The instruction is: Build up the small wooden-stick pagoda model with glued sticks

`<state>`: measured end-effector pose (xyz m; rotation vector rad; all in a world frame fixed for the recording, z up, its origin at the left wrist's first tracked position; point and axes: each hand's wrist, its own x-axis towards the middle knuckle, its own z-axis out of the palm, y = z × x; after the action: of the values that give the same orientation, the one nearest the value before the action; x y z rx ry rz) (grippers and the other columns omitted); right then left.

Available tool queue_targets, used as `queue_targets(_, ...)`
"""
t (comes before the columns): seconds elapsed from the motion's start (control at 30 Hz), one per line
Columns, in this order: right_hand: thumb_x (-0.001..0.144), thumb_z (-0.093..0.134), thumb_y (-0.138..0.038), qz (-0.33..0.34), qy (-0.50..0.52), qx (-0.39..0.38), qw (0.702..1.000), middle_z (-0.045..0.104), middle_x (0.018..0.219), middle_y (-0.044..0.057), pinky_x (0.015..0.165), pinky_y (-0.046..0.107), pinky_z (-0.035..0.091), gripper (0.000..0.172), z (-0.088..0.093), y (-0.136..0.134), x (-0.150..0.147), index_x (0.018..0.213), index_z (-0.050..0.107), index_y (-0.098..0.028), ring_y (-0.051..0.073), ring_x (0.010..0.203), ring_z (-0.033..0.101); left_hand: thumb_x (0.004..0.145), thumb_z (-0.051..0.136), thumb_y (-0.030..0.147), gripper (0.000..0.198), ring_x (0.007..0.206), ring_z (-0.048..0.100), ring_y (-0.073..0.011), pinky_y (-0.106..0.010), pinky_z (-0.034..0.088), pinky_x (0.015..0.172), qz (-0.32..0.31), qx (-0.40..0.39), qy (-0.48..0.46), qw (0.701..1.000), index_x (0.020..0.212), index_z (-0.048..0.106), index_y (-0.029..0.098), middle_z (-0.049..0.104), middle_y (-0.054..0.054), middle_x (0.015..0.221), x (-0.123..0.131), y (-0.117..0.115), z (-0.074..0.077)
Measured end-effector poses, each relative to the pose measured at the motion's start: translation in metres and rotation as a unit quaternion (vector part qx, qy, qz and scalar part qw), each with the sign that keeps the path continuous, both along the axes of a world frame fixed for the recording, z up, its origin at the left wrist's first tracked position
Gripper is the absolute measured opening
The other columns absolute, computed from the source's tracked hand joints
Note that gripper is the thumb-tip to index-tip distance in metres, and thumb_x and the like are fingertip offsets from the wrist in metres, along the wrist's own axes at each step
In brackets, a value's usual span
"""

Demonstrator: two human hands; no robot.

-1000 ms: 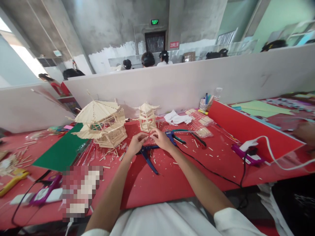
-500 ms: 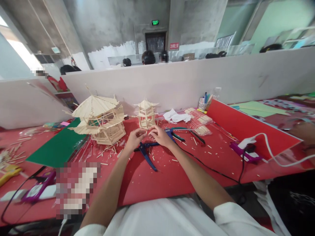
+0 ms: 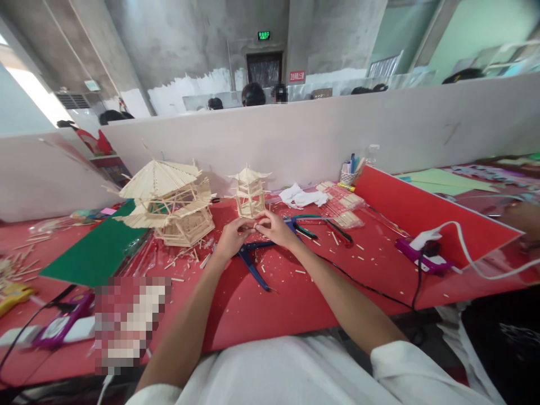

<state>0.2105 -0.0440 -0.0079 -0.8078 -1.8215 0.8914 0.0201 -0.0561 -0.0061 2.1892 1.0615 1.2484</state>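
Observation:
My left hand (image 3: 234, 236) and my right hand (image 3: 272, 228) meet fingertip to fingertip above the red table. Both are closed in a pinch; whatever lies between the fingers is too small to make out. Just behind them stands a small wooden-stick pavilion (image 3: 250, 192). A larger stick pavilion (image 3: 171, 205) with a wide slatted roof is to the left. Under and beside my hands lies a dark blue tool (image 3: 253, 270) with long handles. Pliers with green and red-black handles (image 3: 327, 220) rest to the right.
Around are a green board (image 3: 95, 250), a leaning red board (image 3: 434, 216), purple power strips (image 3: 424, 260), white cloth (image 3: 302, 197), packed sticks (image 3: 348, 209) and a pen cup (image 3: 348, 175). Stick scraps dot the red table (image 3: 270, 315). A white partition (image 3: 304, 135) runs behind.
My fingertips have drawn closer together, with the right fingers slightly more curled. The whole view has shifted a little; the pavilions and tools stay in place on the table.

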Motion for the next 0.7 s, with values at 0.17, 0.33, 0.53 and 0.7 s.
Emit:
queue_targets(0.17,0.079,0.067,-0.029,0.001,0.030,-0.021,0.999,0.071,0.085,0.001,0.075,0.029,0.051,0.024,-0.0009,0.0057,0.0035,0.099,0.058,-0.020,0.018,0.082,0.069,0.091,0.060,0.027,0.024,0.090,0.066,-0.0177,-0.031,0.051,0.089,0.033,0.049,0.092,0.994,0.112,0.069,0.021,0.071,-0.006,0.097,0.0009,-0.0051,0.0009)
queue_targets(0.33,0.080,0.067,-0.036,0.016,0.063,-0.058,0.996,0.072,0.083,0.003,0.067,0.028,0.052,0.021,-0.0022,0.0081,0.0053,0.090,0.063,-0.018,0.018,0.076,0.069,0.094,0.056,0.027,0.027,0.095,0.065,-0.0174,-0.030,0.050,0.091,0.041,0.088,0.124,0.987,0.119,0.066,0.022,0.070,-0.007,0.102,0.0008,-0.0053,-0.0021)
queue_targets(0.53,0.078,0.070,-0.040,0.025,0.096,-0.094,0.991,0.072,0.076,0.002,0.063,0.027,0.051,0.027,-0.0020,0.0064,0.0042,0.092,0.070,-0.017,0.016,0.066,0.065,0.095,0.056,0.029,0.028,0.093,0.065,-0.0177,-0.029,0.050,0.091,0.052,0.094,0.127,0.986,0.120,0.065,0.022,0.069,-0.006,0.098,-0.0008,-0.0041,-0.0032)
queue_targets(0.7,0.076,0.074,-0.034,0.018,0.108,-0.106,0.988,0.073,0.083,0.003,0.069,0.026,0.052,0.027,0.0000,0.0034,0.0042,0.096,0.066,-0.017,0.016,0.075,0.068,0.095,0.055,0.029,0.029,0.094,0.065,-0.0175,-0.029,0.050,0.090,0.045,0.092,0.130,0.986,0.121,0.065,0.023,0.069,-0.006,0.100,-0.0020,-0.0031,-0.0039)
